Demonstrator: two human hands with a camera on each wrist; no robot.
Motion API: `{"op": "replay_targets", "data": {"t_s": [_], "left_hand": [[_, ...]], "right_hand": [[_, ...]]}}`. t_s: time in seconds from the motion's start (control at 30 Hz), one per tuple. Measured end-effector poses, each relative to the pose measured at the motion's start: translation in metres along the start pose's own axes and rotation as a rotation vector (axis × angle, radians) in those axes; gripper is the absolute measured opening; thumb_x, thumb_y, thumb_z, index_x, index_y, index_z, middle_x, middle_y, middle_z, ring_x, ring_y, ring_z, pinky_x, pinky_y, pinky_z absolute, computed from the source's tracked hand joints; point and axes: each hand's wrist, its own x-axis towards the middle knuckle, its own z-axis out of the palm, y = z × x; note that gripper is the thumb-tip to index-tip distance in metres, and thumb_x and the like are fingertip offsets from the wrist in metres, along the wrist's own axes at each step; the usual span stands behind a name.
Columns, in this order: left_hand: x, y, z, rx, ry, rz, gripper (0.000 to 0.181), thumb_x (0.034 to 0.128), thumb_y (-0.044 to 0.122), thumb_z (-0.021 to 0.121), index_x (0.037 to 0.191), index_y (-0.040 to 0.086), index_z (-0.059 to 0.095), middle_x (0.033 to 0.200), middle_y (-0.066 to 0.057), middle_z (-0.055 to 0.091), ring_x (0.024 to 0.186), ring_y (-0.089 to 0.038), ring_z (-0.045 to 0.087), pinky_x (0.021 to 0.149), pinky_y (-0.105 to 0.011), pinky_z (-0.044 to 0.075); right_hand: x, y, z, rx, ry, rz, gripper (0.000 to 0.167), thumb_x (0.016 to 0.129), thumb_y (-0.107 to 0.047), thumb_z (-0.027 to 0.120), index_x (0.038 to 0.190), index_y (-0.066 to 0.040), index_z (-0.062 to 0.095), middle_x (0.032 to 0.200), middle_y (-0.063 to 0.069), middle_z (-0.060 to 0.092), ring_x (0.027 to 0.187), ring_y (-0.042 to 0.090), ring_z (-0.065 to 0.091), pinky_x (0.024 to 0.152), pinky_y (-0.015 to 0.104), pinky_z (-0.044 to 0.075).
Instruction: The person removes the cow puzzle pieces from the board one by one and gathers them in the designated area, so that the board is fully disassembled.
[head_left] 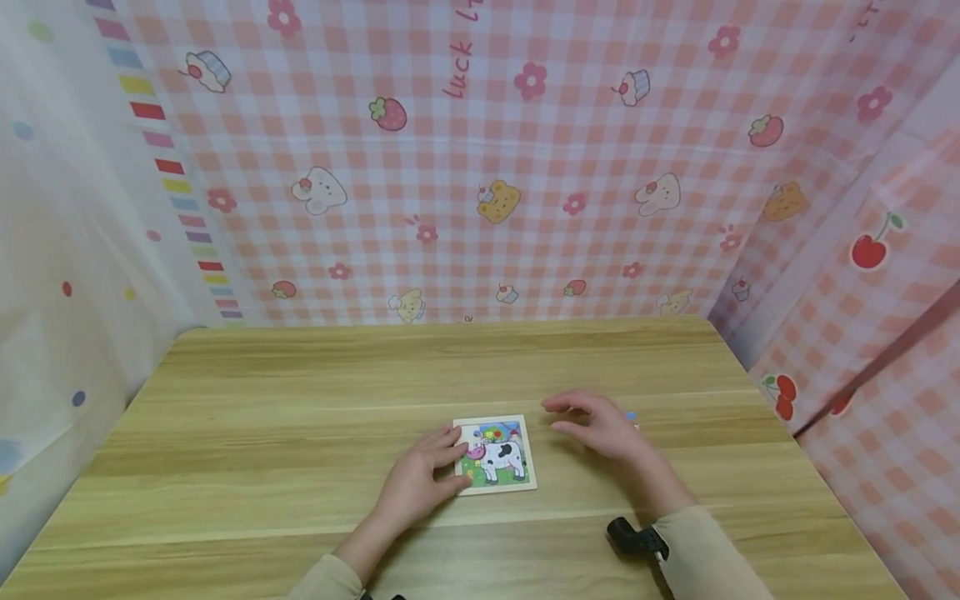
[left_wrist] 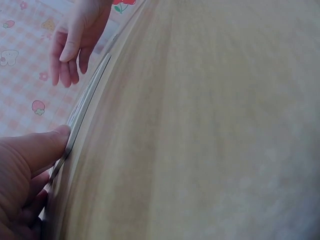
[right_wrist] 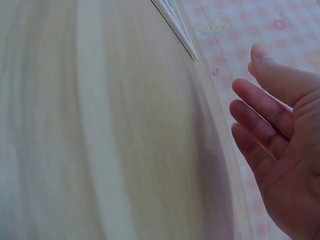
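Observation:
A square board point(head_left: 531, 467) with a pale frame and a cow picture lies on the table; a pale patch shows at its upper left. My left hand point(head_left: 422, 479) rests on its left side, fingers at the upper part and thumb lower down. In the left wrist view, the thumb of my left hand point(left_wrist: 25, 175) touches the thin edge of the board point(left_wrist: 82, 112). My right hand point(head_left: 600, 427) is raised to the right of the board, fingers loosely bent and apart from the thumb. The right wrist view shows nothing held in my right hand point(right_wrist: 285, 135).
A small blue item point(head_left: 631, 415) shows on the wooden table point(head_left: 300, 400) just beyond my right hand, mostly hidden by it. A pink checked cloth point(head_left: 450, 167) hangs behind the table, and a dotted white cloth point(head_left: 75, 250) hangs at the left.

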Motion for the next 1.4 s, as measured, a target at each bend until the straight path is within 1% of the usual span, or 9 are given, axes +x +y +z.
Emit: {"op": "replay_targets", "data": {"t_s": [0.3, 0.43, 0.53, 0.67, 0.87, 0.97, 1.03, 1.2, 1.4], "left_hand": [[0.001, 0.001, -0.001, -0.002, -0.007, -0.003, 0.048, 0.0866, 0.02, 0.085, 0.127, -0.001, 0.072, 0.148, -0.016, 0.058, 0.142, -0.04, 0.047, 0.117, -0.059, 0.035], [0.001, 0.001, -0.001, 0.005, -0.009, 0.0, 0.047, 0.087, 0.021, 0.084, 0.128, 0.0, 0.072, 0.148, -0.015, 0.058, 0.142, -0.04, 0.047, 0.117, -0.06, 0.035], [0.001, 0.001, -0.001, 0.009, -0.007, 0.003, 0.047, 0.0872, 0.021, 0.084, 0.128, 0.0, 0.072, 0.148, -0.015, 0.058, 0.142, -0.04, 0.047, 0.116, -0.06, 0.036], [0.001, 0.0, -0.001, 0.007, -0.006, 0.006, 0.047, 0.0872, 0.021, 0.084, 0.128, 0.0, 0.072, 0.148, -0.016, 0.057, 0.142, -0.04, 0.047, 0.116, -0.06, 0.036], [0.0, 0.0, -0.001, 0.007, -0.001, 0.02, 0.049, 0.0864, 0.021, 0.085, 0.128, -0.001, 0.071, 0.147, -0.017, 0.058, 0.142, -0.041, 0.047, 0.116, -0.061, 0.036], [0.0, 0.0, -0.001, 0.01, 0.002, 0.026, 0.049, 0.0861, 0.021, 0.085, 0.128, -0.002, 0.071, 0.147, -0.017, 0.058, 0.141, -0.041, 0.048, 0.116, -0.061, 0.036], [0.0, 0.0, -0.001, 0.012, 0.002, 0.028, 0.049, 0.0861, 0.021, 0.085, 0.128, -0.002, 0.071, 0.147, -0.017, 0.058, 0.141, -0.041, 0.048, 0.116, -0.061, 0.036], [0.001, 0.001, -0.002, 0.014, 0.0, 0.032, 0.05, 0.0864, 0.021, 0.085, 0.128, -0.002, 0.071, 0.147, -0.017, 0.058, 0.141, -0.041, 0.048, 0.116, -0.061, 0.036], [0.0, 0.001, -0.002, 0.008, 0.002, 0.031, 0.049, 0.0861, 0.02, 0.085, 0.128, -0.002, 0.071, 0.146, -0.017, 0.059, 0.141, -0.041, 0.048, 0.115, -0.061, 0.037]], "right_hand": [[0.02, -0.008, 0.022, 0.007, -0.106, -0.075, 0.033, 0.093, -0.008, 0.077, 0.123, 0.001, 0.072, 0.121, 0.014, 0.072, 0.114, 0.032, 0.065, 0.103, 0.044, 0.053], [0.028, -0.014, 0.029, -0.013, -0.133, -0.115, 0.034, 0.091, -0.009, 0.08, 0.123, 0.0, 0.072, 0.118, 0.012, 0.073, 0.109, 0.029, 0.065, 0.098, 0.043, 0.054], [0.033, -0.018, 0.033, -0.017, -0.16, -0.128, 0.035, 0.09, -0.01, 0.081, 0.123, -0.001, 0.073, 0.116, 0.011, 0.072, 0.104, 0.027, 0.064, 0.092, 0.039, 0.055], [0.038, -0.022, 0.038, -0.025, -0.198, -0.134, 0.035, 0.09, -0.01, 0.081, 0.123, -0.004, 0.073, 0.116, 0.009, 0.071, 0.099, 0.025, 0.063, 0.086, 0.033, 0.054], [0.046, -0.027, 0.044, -0.083, -0.235, -0.176, 0.036, 0.088, -0.014, 0.084, 0.122, -0.007, 0.074, 0.116, 0.005, 0.071, 0.099, 0.02, 0.062, 0.084, 0.032, 0.052], [0.05, -0.031, 0.044, -0.1, -0.26, -0.166, 0.036, 0.088, -0.014, 0.084, 0.122, -0.007, 0.074, 0.116, 0.006, 0.07, 0.099, 0.02, 0.061, 0.084, 0.031, 0.052], [0.053, -0.033, 0.045, -0.125, -0.284, -0.162, 0.036, 0.088, -0.015, 0.084, 0.122, -0.007, 0.074, 0.117, 0.006, 0.07, 0.101, 0.019, 0.061, 0.086, 0.031, 0.052], [0.058, -0.037, 0.046, -0.202, -0.344, -0.165, 0.035, 0.089, -0.018, 0.083, 0.122, -0.009, 0.075, 0.121, 0.005, 0.068, 0.109, 0.02, 0.061, 0.096, 0.037, 0.051], [0.063, -0.039, 0.048, -0.239, -0.376, -0.155, 0.034, 0.089, -0.018, 0.084, 0.121, -0.012, 0.075, 0.122, 0.005, 0.068, 0.111, 0.022, 0.06, 0.099, 0.039, 0.05]]}}
